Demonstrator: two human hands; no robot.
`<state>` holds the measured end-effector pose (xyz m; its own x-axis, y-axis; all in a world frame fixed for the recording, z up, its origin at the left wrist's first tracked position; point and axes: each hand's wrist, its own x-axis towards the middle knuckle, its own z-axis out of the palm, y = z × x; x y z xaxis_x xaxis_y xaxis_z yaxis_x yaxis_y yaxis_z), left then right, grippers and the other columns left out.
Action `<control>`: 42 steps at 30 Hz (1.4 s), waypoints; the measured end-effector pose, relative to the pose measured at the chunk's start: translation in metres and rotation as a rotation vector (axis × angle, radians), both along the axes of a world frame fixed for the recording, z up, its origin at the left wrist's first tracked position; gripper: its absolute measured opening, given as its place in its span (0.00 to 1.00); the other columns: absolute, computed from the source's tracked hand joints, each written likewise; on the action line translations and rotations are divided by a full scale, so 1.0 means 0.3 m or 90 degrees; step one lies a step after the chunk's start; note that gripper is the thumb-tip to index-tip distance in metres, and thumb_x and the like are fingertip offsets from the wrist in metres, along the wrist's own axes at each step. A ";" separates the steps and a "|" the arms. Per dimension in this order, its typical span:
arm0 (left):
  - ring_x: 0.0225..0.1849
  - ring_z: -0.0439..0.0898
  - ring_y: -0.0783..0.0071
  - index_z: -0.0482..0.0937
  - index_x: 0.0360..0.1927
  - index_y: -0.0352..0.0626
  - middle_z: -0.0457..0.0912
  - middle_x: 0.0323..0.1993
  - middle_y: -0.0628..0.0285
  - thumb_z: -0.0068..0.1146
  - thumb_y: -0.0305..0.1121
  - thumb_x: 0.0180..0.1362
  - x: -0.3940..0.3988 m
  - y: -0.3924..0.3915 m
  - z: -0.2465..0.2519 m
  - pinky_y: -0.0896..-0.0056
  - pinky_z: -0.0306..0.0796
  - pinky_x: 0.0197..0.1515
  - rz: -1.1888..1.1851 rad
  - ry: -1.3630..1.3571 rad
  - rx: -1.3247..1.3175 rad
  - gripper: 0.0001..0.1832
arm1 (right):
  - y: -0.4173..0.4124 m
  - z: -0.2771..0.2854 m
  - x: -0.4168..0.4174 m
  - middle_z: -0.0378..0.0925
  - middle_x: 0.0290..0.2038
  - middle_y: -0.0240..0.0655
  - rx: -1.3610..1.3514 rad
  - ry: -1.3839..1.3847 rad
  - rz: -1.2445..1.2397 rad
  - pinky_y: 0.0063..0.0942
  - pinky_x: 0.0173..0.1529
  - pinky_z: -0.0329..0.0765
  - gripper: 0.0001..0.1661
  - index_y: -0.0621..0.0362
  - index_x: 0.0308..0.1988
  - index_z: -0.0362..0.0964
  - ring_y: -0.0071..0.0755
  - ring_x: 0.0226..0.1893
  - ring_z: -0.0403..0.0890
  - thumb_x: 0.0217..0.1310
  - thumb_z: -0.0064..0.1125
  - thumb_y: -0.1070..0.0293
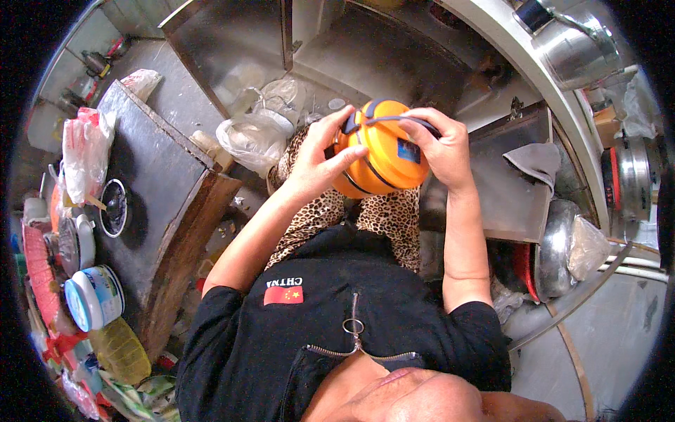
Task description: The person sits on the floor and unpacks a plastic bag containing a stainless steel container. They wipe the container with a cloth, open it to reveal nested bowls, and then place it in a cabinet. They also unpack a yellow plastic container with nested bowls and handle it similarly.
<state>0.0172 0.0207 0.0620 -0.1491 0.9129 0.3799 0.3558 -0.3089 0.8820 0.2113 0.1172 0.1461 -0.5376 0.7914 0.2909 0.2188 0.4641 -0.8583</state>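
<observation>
Between my two hands is a round orange lidded container [387, 158] with black bands around its body. It is tilted above my leopard-print trousers [390, 221]. My left hand [321, 161] grips its left side, thumb along the front and fingers near a dark latch [352, 122]. My right hand [445, 145] pinches the dark handle [387, 120] at its right end, thumb against fingers. A dark blue label [408, 151] shows on the lid. The container's underside and the far fingertips are hidden.
Ahead is an open low cabinet [379, 58]; a grey cloth [535, 163] hangs over its right door [506, 195]. Clear plastic bags [253, 140] lie left of the container. On the left, a dark countertop [153, 211] holds a bowl [114, 207] and a white tub [95, 297]. Steel pots [572, 47] stand right.
</observation>
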 end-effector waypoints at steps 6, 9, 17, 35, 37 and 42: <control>0.64 0.66 0.58 0.57 0.69 0.36 0.63 0.62 0.49 0.78 0.46 0.36 -0.003 -0.036 0.011 0.62 0.60 0.66 0.066 0.069 -0.008 0.59 | 0.010 0.005 -0.080 0.84 0.31 0.36 0.034 -0.060 -0.001 0.22 0.36 0.78 0.09 0.58 0.37 0.82 0.22 0.30 0.83 0.57 0.65 0.66; 0.65 0.62 0.53 0.56 0.68 0.33 0.61 0.61 0.45 0.80 0.52 0.30 0.015 -0.031 0.003 0.59 0.59 0.67 0.107 0.039 -0.057 0.64 | -0.012 -0.045 -0.115 0.83 0.29 0.38 0.140 -0.059 -0.038 0.26 0.33 0.77 0.09 0.56 0.36 0.82 0.28 0.28 0.84 0.57 0.65 0.63; 0.65 0.63 0.55 0.45 0.72 0.36 0.61 0.62 0.47 0.82 0.46 0.30 -0.001 -0.025 -0.055 0.59 0.59 0.68 0.043 -0.123 -0.034 0.70 | 0.071 -0.100 -0.110 0.81 0.25 0.40 0.024 -0.019 0.014 0.28 0.33 0.76 0.15 0.58 0.36 0.81 0.27 0.26 0.81 0.58 0.65 0.58; 0.72 0.54 0.62 0.50 0.71 0.38 0.57 0.70 0.52 0.57 0.38 0.57 -0.069 0.173 -0.143 0.61 0.48 0.72 -0.009 -0.191 -0.093 0.42 | 0.222 -0.058 -0.135 0.75 0.53 0.37 -0.068 0.033 0.126 0.25 0.60 0.70 0.26 0.63 0.58 0.65 0.28 0.55 0.75 0.67 0.56 0.60; 0.72 0.54 0.63 0.51 0.71 0.37 0.57 0.70 0.52 0.56 0.35 0.57 -0.070 0.185 -0.160 0.62 0.48 0.72 -0.019 -0.203 -0.092 0.41 | 0.231 -0.166 -0.080 0.75 0.54 0.38 -0.145 0.128 0.103 0.26 0.62 0.68 0.27 0.62 0.59 0.66 0.28 0.56 0.74 0.66 0.56 0.58; 0.71 0.56 0.63 0.54 0.71 0.38 0.60 0.69 0.52 0.54 0.36 0.62 -0.072 0.175 -0.144 0.62 0.50 0.71 -0.015 -0.163 -0.076 0.36 | 0.173 -0.233 0.098 0.53 0.70 0.41 -0.076 0.092 0.183 0.37 0.73 0.50 0.50 0.58 0.66 0.56 0.40 0.70 0.53 0.49 0.72 0.53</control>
<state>-0.0043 0.0733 0.0189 -0.2049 0.9533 0.2221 0.1112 -0.2027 0.9729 0.2407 0.1690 0.0763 -0.7039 0.6462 0.2948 -0.0339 0.3840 -0.9227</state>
